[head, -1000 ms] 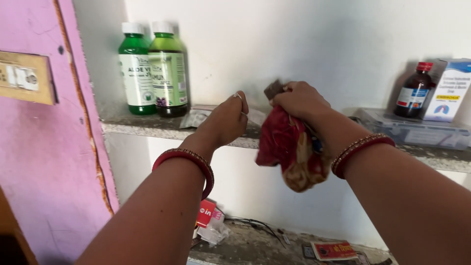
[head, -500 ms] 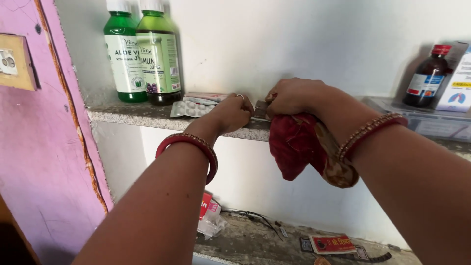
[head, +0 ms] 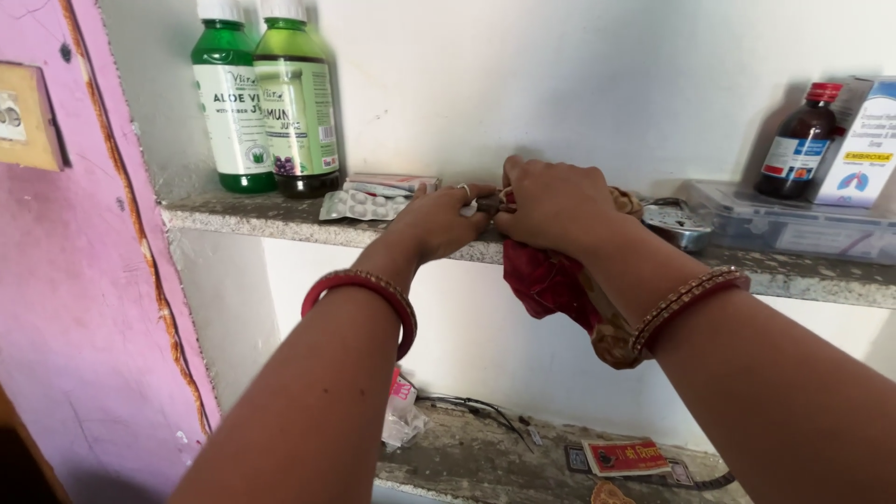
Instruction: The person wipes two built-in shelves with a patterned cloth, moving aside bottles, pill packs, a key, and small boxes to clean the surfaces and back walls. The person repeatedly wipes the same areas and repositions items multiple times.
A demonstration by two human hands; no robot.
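The right hand (head: 553, 205) is up at the front edge of the stone shelf (head: 280, 219), fingers curled and clenched around a red patterned cloth (head: 551, 285), which bunches under the palm and hangs down below the shelf lip against the white wall. The left hand (head: 437, 222) sits right beside it, knuckles toward us, a ring on one finger, its fingertips meeting the right hand's at a small dark thing pinched between them; it's too hidden to say what it is, and I can't tell how firmly the left hand has it. Both wrists carry red bangles with gold trim.

Just left of the left hand, a blister strip of white pills (head: 359, 207) lies flat on the shelf, with a thin pink box (head: 397, 183) just behind it. Further left, two green bottles (head: 266, 98) with white caps stand upright side by side, touching, tight to the corner.

Over on the right, a small round metal dish (head: 677, 222) rests on the shelf just past the right wrist. Beyond that, a clear flat plastic box (head: 793, 231) carries a brown bottle with a red cap (head: 795, 145) and a white and blue carton (head: 854, 145), both upright.

Down on the lower shelf (head: 467, 457): crumpled packets, thin dark wire, a red card. A pink wall (head: 84, 308) with a switch plate (head: 23, 117) fills the left edge.
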